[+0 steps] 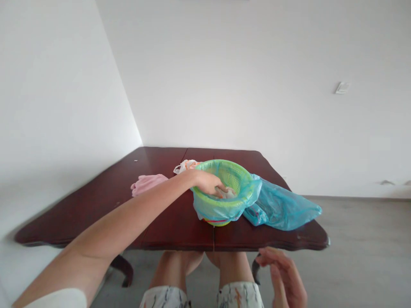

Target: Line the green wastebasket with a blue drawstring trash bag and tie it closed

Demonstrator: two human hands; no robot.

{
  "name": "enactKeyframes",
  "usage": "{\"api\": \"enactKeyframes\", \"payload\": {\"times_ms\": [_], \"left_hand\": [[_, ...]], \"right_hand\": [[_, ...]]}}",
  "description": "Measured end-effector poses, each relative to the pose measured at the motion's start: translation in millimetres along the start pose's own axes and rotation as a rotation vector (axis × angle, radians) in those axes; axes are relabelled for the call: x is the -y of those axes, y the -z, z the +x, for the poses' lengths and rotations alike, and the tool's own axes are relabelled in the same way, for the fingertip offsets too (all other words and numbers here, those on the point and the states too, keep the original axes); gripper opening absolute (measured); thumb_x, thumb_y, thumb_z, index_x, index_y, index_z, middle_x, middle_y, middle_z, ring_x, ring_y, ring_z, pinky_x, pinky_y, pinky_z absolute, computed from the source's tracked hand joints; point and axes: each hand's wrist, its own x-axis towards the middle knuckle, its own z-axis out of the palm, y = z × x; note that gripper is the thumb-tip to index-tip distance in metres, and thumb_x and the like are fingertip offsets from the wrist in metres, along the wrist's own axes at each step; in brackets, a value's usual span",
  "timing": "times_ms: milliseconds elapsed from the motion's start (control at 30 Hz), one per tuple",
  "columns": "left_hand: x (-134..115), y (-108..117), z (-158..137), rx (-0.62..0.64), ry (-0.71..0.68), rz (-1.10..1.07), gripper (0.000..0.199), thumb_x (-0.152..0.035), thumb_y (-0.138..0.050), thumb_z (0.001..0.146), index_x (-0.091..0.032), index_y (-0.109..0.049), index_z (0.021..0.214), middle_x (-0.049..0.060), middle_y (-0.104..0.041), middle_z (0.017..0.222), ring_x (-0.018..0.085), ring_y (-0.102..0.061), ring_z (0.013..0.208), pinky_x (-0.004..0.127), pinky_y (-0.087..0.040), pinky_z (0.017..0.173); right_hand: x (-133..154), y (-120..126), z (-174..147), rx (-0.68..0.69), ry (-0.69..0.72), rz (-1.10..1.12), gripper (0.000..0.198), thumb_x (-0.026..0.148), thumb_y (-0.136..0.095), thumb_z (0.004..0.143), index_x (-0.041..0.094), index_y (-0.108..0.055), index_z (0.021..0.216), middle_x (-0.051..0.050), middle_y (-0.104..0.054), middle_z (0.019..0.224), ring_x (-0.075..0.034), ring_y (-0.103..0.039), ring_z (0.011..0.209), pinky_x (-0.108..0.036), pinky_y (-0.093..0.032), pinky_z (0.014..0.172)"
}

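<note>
One dark-red wooden worktop (180, 226) carries the whole scene, set against white walls. On its right side lies loose blue plastic (285, 209), crumpled and spread toward the corner, beside a green mesh basket (236, 175) that stands upright near the front edge. Blue film (212, 209) wraps the basket's near outer wall and bunches over the right of its rim; whether it joins the loose plastic cannot be told. The left hand (208, 183) reaches over the rim into the basket, while the right hand (287, 273) hangs below the worktop's front edge, holding nothing, its fingers apart. A pink cloth (149, 184) lies untouched to the left, and a white-and-orange bundle (188, 164) sits just behind the basket. Under the left hand's fingers, inside the basket, is a pale item (229, 193); whether they grip it or only touch it cannot be told. Work looks partway: the basket is wrapped and the pale item inside, but the left hand is not yet clear and the cloth and bundle lie outside.
</note>
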Motion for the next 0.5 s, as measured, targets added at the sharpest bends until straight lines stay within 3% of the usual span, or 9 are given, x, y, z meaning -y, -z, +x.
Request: {"api": "enactKeyframes", "payload": {"times_ms": [67,100,167,233,300,333,400,500], "left_hand": [[-6,8,-10,-0.064,0.0,-0.03,0.029,-0.047,-0.07,0.106,-0.037,-0.093,0.121,0.002,-0.092,0.13,0.03,-0.085,0.115,0.038,-0.06,0.099],[-8,9,-20,-0.155,-0.011,-0.047,0.032,-0.048,-0.063,0.111,-0.036,-0.092,0.122,0.003,-0.091,0.131,0.03,-0.084,0.118,0.038,-0.059,0.101],[-9,-1,-47,-0.503,-0.04,-0.093,0.035,-0.048,-0.057,0.118,-0.033,-0.088,0.12,0.005,-0.09,0.127,0.029,-0.082,0.119,0.039,-0.058,0.105],[-7,-30,-78,-0.874,-0.067,-0.184,0.034,-0.045,-0.057,0.12,-0.026,-0.082,0.109,0.006,-0.085,0.103,0.025,-0.079,0.099,0.037,-0.059,0.095],[-1,-76,-104,-1.252,-0.103,-0.248,0.037,-0.04,-0.053,0.122,-0.024,-0.069,0.092,0.002,-0.07,0.08,0.021,-0.067,0.075,0.034,-0.054,0.077],[1,-102,-114,-1.353,-0.123,-0.232,0.034,-0.035,-0.054,0.12,-0.025,-0.066,0.09,0.002,-0.067,0.079,0.02,-0.064,0.073,0.034,-0.053,0.074],[6,-153,-125,-1.327,-0.078,-0.106,0.006,-0.028,-0.068,0.112,-0.025,-0.073,0.109,0.005,-0.075,0.097,0.023,-0.07,0.086,0.037,-0.058,0.08],[7,-208,-120,-1.159,0.014,0.128,0.038,-0.02,-0.08,0.106,-0.03,-0.074,0.143,0.01,-0.078,0.127,0.029,-0.076,0.117,0.045,-0.064,0.104]], "right_hand": [[-3,2,20,-0.024,0.01,-0.029,0.025,0.035,-0.068,0.118,0.026,-0.081,0.138,-0.015,-0.084,0.127,-0.027,-0.086,0.097,-0.037,-0.072,0.08],[-5,0,29,-0.023,0.007,-0.049,0.028,0.034,-0.069,0.118,0.026,-0.079,0.143,-0.016,-0.083,0.132,-0.028,-0.086,0.102,-0.039,-0.073,0.083],[-10,-5,43,0.017,0.018,-0.095,0.032,0.033,-0.072,0.116,0.027,-0.076,0.147,-0.016,-0.083,0.137,-0.03,-0.086,0.112,-0.04,-0.074,0.087],[-14,-13,50,0.095,0.066,-0.142,0.033,0.031,-0.073,0.115,0.027,-0.075,0.148,-0.016,-0.082,0.141,-0.031,-0.085,0.121,-0.041,-0.076,0.088],[-18,-22,52,0.171,0.139,-0.193,0.036,0.027,-0.073,0.114,0.028,-0.075,0.15,-0.017,-0.079,0.149,-0.034,-0.082,0.132,-0.046,-0.077,0.092],[-20,-27,52,0.19,0.177,-0.223,0.04,0.026,-0.074,0.113,0.028,-0.074,0.153,-0.018,-0.077,0.154,-0.036,-0.08,0.137,-0.051,-0.077,0.097],[-24,-38,52,0.186,0.245,-0.293,0.047,0.024,-0.076,0.112,0.029,-0.071,0.159,-0.018,-0.074,0.159,-0.038,-0.076,0.144,-0.061,-0.073,0.107],[-31,-56,60,0.131,0.303,-0.396,0.048,0.026,-0.08,0.11,0.031,-0.072,0.157,-0.017,-0.072,0.152,-0.038,-0.075,0.141,-0.065,-0.069,0.111]]}}
